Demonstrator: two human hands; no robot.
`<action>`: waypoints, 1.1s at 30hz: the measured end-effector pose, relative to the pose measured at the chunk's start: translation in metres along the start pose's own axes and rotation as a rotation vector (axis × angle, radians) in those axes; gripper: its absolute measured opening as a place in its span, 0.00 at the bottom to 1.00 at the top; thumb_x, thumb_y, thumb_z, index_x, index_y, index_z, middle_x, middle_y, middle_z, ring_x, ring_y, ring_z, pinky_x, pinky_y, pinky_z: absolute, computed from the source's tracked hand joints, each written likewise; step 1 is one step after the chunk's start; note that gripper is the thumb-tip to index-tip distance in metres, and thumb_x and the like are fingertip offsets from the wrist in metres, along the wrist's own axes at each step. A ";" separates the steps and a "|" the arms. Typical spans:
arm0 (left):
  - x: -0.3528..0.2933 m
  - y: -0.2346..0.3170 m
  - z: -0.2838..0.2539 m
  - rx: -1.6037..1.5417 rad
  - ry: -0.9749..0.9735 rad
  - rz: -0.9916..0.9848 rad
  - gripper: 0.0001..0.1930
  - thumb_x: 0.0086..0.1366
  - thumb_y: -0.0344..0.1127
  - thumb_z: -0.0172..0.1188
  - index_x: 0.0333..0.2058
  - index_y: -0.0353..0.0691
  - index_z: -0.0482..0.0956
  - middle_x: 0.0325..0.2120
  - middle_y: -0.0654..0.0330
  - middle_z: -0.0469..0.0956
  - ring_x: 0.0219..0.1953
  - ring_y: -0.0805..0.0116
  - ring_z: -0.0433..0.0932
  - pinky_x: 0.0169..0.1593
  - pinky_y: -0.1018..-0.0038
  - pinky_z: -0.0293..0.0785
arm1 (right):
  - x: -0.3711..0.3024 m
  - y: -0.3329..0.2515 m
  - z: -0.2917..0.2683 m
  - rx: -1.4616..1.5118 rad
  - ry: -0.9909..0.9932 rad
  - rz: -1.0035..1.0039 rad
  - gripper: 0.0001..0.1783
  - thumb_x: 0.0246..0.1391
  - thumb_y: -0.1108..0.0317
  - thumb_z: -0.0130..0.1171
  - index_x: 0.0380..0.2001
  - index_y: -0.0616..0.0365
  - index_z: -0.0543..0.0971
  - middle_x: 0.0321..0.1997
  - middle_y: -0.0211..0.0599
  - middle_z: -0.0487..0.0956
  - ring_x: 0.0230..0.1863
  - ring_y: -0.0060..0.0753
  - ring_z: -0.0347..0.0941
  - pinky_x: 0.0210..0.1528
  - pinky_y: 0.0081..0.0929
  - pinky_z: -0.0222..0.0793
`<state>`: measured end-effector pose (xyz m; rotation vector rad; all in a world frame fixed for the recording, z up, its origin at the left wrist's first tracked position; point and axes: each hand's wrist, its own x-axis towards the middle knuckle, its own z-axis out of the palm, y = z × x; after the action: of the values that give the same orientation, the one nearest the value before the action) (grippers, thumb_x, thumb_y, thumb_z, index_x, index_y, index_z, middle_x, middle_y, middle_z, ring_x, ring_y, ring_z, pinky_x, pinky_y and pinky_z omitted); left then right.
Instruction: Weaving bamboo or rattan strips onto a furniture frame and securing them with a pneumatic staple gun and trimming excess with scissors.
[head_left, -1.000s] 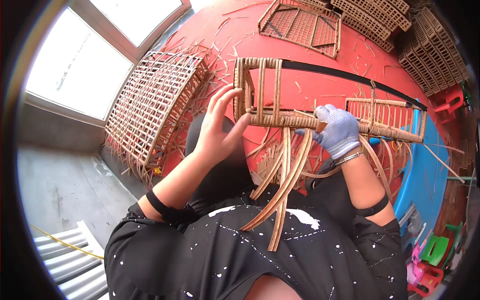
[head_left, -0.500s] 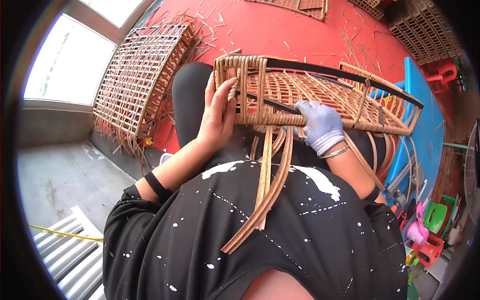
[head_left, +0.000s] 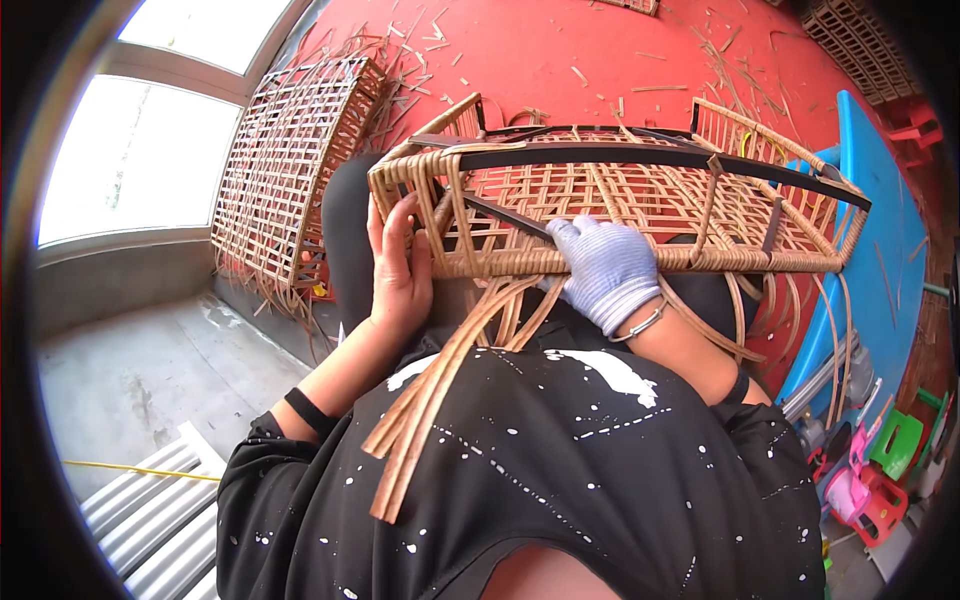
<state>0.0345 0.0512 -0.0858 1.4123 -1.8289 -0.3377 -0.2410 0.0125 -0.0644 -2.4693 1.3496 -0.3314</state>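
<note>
Across my lap lies a rectangular woven rattan basket [head_left: 720,262], tilted, with a dark flat frame along its upper edge. My bare left hand [head_left: 400,270] grips the wrapped corner at its left end, fingers lying against the side. In a pale grey-blue knit glove, my right hand [head_left: 607,268] is closed over the near wrapped edge, left of the middle; some of its fingertips are hidden behind the edge. Loose flat rattan strips [head_left: 420,410] hang from that edge between my hands, over my black shirt. More strips trail below the edge on the right.
Another woven rattan panel [head_left: 290,160] leans by the window at left. Rattan scraps [head_left: 440,45] litter the red floor [head_left: 560,40]. A blue board [head_left: 875,240] stands at right, near a green stool [head_left: 897,445] and red stool [head_left: 880,507]. White ribbed slats [head_left: 150,510] lie lower left.
The basket has tipped, showing more of its inside, and its left end has shifted left. Both hands moved left with it. The hanging strips swung left.
</note>
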 end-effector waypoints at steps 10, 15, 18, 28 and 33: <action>0.004 0.013 -0.001 -0.110 -0.029 -0.150 0.33 0.70 0.16 0.47 0.72 0.38 0.54 0.70 0.51 0.51 0.67 0.58 0.66 0.68 0.64 0.63 | 0.000 0.011 -0.006 0.114 -0.039 -0.064 0.34 0.40 0.46 0.76 0.48 0.52 0.80 0.36 0.39 0.79 0.38 0.44 0.80 0.39 0.42 0.76; -0.003 0.015 0.004 -0.221 0.022 -0.170 0.32 0.67 0.15 0.48 0.69 0.38 0.60 0.71 0.51 0.51 0.66 0.58 0.67 0.68 0.64 0.62 | -0.005 0.010 -0.005 0.076 -0.019 -0.062 0.30 0.39 0.49 0.76 0.46 0.46 0.80 0.36 0.38 0.79 0.37 0.47 0.79 0.38 0.43 0.75; 0.002 0.011 -0.002 -0.267 -0.002 -0.113 0.31 0.68 0.15 0.48 0.69 0.38 0.61 0.71 0.51 0.52 0.65 0.59 0.68 0.68 0.65 0.62 | -0.003 0.007 -0.005 0.058 0.036 -0.097 0.30 0.39 0.49 0.76 0.46 0.46 0.80 0.36 0.37 0.79 0.37 0.47 0.79 0.39 0.44 0.75; -0.003 0.022 -0.055 0.060 -0.119 0.143 0.29 0.61 0.26 0.67 0.61 0.42 0.72 0.68 0.47 0.60 0.65 0.49 0.68 0.66 0.59 0.67 | -0.024 -0.015 -0.028 0.269 0.200 -0.311 0.24 0.42 0.69 0.74 0.47 0.51 0.85 0.54 0.43 0.79 0.56 0.49 0.76 0.58 0.44 0.72; -0.009 0.030 -0.056 -0.087 -0.168 0.206 0.23 0.56 0.27 0.70 0.51 0.41 0.79 0.56 0.54 0.76 0.56 0.51 0.76 0.59 0.59 0.74 | -0.021 -0.027 -0.011 0.211 0.112 -0.426 0.26 0.42 0.64 0.71 0.49 0.49 0.82 0.52 0.35 0.80 0.57 0.47 0.76 0.61 0.45 0.69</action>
<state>0.0537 0.0832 -0.0340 1.1539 -2.0501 -0.4351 -0.2348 0.0426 -0.0452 -2.5666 0.7637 -0.6794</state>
